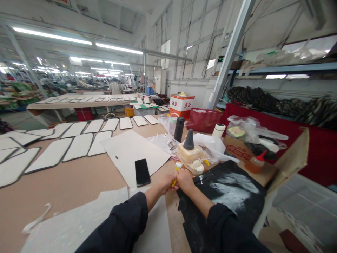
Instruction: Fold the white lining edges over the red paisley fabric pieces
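My left hand and my right hand meet over the table, fingers closed around a small brush with a yellow handle and a whitish head. Part of the handle is hidden by the fingers. Just beyond the hands stands a glue-crusted cream container with a dark grey cone on top. A black phone lies left of my left hand, partly on a large white sheet. Under my right forearm spreads a black sheet smeared with white.
White panels with dark edging lie in rows at the left. Behind the container are a black bottle, a white flask and a red-white tin. At the right are a cardboard box and a bottle of orange liquid.
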`<control>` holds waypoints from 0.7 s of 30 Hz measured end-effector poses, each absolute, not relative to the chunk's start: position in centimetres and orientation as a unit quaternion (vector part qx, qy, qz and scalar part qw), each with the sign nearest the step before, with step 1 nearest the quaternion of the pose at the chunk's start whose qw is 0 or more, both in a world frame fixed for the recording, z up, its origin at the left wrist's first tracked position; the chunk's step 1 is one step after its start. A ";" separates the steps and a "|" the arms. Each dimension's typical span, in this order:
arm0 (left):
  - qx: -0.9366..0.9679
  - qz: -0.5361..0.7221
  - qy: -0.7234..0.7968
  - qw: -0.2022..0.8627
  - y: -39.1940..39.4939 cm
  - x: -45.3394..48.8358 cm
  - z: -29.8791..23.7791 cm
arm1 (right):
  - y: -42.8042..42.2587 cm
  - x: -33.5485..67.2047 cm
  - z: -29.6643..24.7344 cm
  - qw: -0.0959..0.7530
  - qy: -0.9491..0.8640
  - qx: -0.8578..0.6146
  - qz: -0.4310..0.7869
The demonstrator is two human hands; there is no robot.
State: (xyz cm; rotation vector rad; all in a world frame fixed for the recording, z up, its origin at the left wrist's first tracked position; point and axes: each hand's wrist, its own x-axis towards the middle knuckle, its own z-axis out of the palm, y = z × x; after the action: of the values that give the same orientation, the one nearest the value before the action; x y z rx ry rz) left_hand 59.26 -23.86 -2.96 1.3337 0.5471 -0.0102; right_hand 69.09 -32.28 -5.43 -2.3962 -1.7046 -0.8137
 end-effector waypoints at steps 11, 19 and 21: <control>0.609 0.116 0.325 0.714 -21.4 61.9 -2.4 | -33.9 66.7 -5.1 0.095 -0.524 -0.797 -0.285; 0.648 0.148 0.388 0.638 -19.6 65.9 -2.5 | -39.0 63.1 -5.4 0.132 -0.560 -0.800 -0.168; 0.669 0.149 0.400 0.609 -19.3 66.6 -2.9 | -39.4 63.0 -5.0 0.133 -0.564 -0.800 -0.155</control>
State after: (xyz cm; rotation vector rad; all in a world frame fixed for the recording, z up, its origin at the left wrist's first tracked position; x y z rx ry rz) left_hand 66.65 -19.27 -2.89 1.5454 0.9236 0.3440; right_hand 63.05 -39.39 -5.01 -2.3217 -1.6360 -0.4483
